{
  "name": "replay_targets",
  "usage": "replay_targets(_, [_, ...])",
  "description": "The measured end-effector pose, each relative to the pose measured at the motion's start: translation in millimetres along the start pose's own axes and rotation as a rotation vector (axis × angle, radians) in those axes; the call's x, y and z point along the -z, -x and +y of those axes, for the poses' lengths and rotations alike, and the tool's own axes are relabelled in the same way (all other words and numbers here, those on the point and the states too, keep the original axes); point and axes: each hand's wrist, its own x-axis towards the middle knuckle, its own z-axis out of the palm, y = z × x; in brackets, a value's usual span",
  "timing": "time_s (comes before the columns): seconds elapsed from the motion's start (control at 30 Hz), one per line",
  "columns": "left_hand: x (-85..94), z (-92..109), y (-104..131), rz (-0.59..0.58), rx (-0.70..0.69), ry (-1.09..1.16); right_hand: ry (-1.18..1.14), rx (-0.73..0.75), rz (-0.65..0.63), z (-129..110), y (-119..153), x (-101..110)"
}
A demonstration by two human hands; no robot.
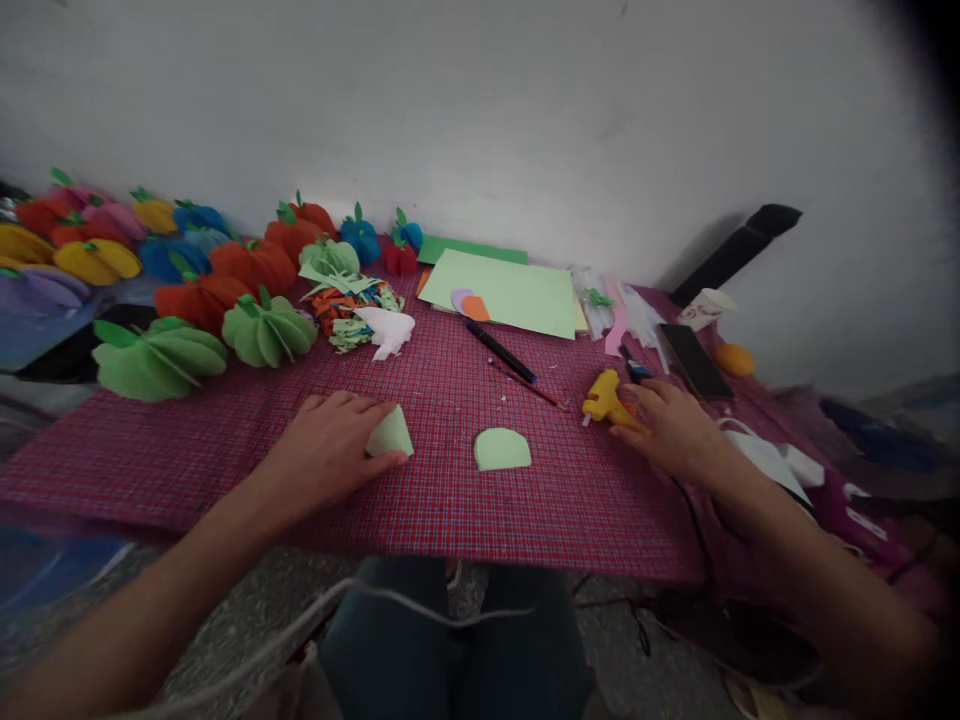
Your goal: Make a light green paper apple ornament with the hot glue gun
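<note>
My left hand (334,435) rests at the table's front left, with thumb and fingers closed on a light-green paper piece (391,434). A second light-green paper piece (502,450), flat on one side and rounded on the other, lies on the cloth between my hands. On the right, a yellow glue gun (604,396) lies on its side, nozzle toward the left. My right hand (671,430) is at its handle, fingers and thumb apart on either side; whether they touch it is hard to tell.
Colourful paper pumpkins (255,268) crowd the left side, near a pile of paper scraps (349,308). Light-green sheets (510,290) lie at the back. A dark pen (501,350) and a pencil (529,384) lie mid-table. At right are a phone (696,362), paper cup (705,308) and orange fruit (734,360).
</note>
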Motion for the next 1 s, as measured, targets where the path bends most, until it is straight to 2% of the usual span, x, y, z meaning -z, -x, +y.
replay_targets(0.13, [-5.8,2,4,0.012,-0.020,-0.047,-0.158,0.247,0.049,-54,8,19])
replay_targets(0.23, [-8.8,2,5,0.016,-0.077,-0.060,-0.268,0.304,0.045,-102,7,32])
replay_targets(0.3, [-12.1,-1,6,0.025,-0.102,-0.052,-0.326,0.336,-0.010,-128,5,37])
replay_targets(0.37, [-16.0,-5,8,0.035,-0.106,-0.051,-0.408,0.348,-0.071,-146,1,39])
replay_targets(0.43, [-19.0,-11,10,0.040,-0.104,-0.047,-0.509,0.292,-0.147,-160,-3,38])
replay_targets(0.5, [-18.6,-15,14,0.071,-0.099,-0.019,-0.645,0.206,-0.224,-169,-7,35])
replay_targets(0.6, [-8.5,-14,19,0.268,-0.093,0.058,-0.939,0.072,-0.364,-180,-11,33])
replay_targets(0.67, [2.9,-5,22,0.433,-0.133,0.123,-1.153,-0.029,-0.492,-185,-12,34])
replay_targets(0.73, [13.3,9,20,0.498,-0.187,0.169,-1.344,-0.104,-0.613,-188,-14,34])
replay_targets(0.8, [18.7,26,14,0.538,-0.263,0.229,-1.492,-0.143,-0.654,-186,-14,34])
replay_targets(0.83, [19.0,34,10,0.508,-0.278,0.263,-1.539,-0.160,-0.641,-183,-14,33])
replay_targets(0.9, [15.5,48,-2,0.504,-0.264,0.387,-1.583,-0.188,-0.539,-174,-15,29])
replay_targets(1.0, [6.0,63,-19,0.389,-0.051,0.768,-1.545,-0.223,-0.296,-158,-14,20])
